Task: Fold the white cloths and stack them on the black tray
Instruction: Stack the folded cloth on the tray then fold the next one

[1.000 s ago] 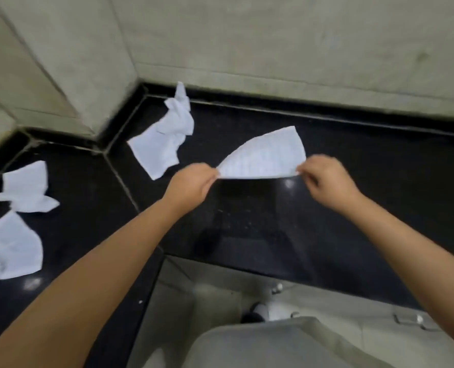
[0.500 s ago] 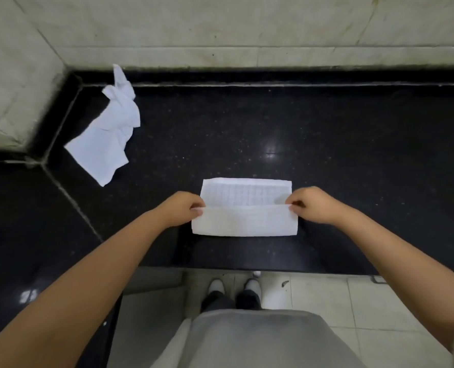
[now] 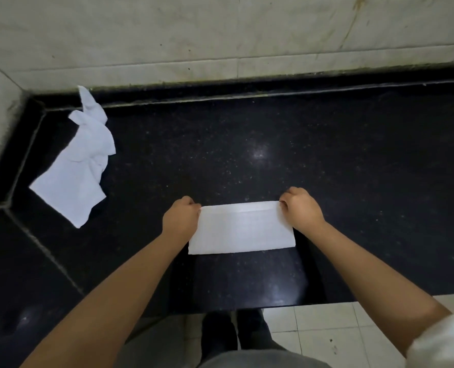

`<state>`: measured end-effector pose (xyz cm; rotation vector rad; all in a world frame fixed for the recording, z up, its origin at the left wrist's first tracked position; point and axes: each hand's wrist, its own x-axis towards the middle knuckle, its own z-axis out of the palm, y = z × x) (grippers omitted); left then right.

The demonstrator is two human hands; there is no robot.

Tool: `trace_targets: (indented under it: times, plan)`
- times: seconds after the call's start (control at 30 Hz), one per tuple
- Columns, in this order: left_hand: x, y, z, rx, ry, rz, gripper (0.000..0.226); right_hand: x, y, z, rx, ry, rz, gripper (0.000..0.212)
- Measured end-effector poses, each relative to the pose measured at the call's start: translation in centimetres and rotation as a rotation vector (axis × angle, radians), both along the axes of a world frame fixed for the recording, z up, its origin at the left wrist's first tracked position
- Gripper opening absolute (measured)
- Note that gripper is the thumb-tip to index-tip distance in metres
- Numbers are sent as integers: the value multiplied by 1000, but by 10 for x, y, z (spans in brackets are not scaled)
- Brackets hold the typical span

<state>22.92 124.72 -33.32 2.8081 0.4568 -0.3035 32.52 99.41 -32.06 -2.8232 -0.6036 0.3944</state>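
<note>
Fingers of the left hand (image 3: 181, 218) are curled, pinching the far left corner of the folded white cloth (image 3: 240, 229); fingers of the right hand (image 3: 301, 207) are curled too, pinching the far right corner. Both hands sit knuckles-up at the cloth's far edge, fingertips hidden under the hands.

Folded white cloth lies flat on the black counter (image 3: 273, 144), a neat rectangle, long side running left-right, near the counter's front edge and between the two hands. A thin strip of the under layer shows along its far edge, so the top layer falls just short of that edge.

Crumpled white cloth (image 3: 78, 166) lies well to the left of the folded cloth and farther back, near the counter's back-left corner, its top end touching the raised black lip by the wall. Unfolded, wrinkled, one flat corner pointing toward the front.

Tiled wall (image 3: 220, 35) runs behind the counter, beyond the folded cloth. Pale floor tiles (image 3: 340, 330) show below the counter's front edge, nearer than the folded cloth. White sleeve (image 3: 443, 343) sits at the right arm's upper end, bottom-right of the folded cloth. No separate tray can be told apart from the black surface.
</note>
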Motion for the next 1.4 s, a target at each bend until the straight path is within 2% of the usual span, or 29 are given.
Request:
trace_targets:
  times: [0.1,0.17,0.23,0.3,0.37,0.47,0.6,0.7,0.77,0.83,0.97,1.13,1.27,1.4]
  plan:
    - [-2,2,-1,37,11,-33,27,-1,-1,-5,39,-12,27,25]
    - [-5,4,0,32,-6,-132,20,-2,-3,-6,36,-22,83,28]
    - [-8,9,-1,129,-12,-220,24,-3,-3,-5,11,-21,121,32]
    - [-7,5,6,89,37,-211,16,-1,-3,-2,-18,11,132,34]
    - [-2,2,10,74,37,-187,20,3,0,5,-39,50,155,32]
    - [6,6,36,24,-115,-145,20,13,0,30,99,-21,126,24]
    - [7,23,78,49,-457,-232,24,18,-7,70,362,-304,82,17]
    - [-8,29,78,93,-514,-355,26,3,-12,74,436,-403,101,23]
    - [-24,27,58,106,-466,-385,22,-15,-15,55,411,-390,110,23]
    - [-43,19,34,74,-339,-417,20,-38,-22,27,337,-324,107,24]
    - [-85,4,-2,48,-97,-463,37,-83,-32,-10,104,-89,20,13]
    - [-91,1,1,18,-198,-330,40,-86,-23,4,181,-58,-241,28]
    - [-58,-16,12,22,-115,-231,47,-76,-10,9,45,97,-458,43]
    - [-36,-28,1,42,39,-113,58,-70,4,8,6,184,-548,39]
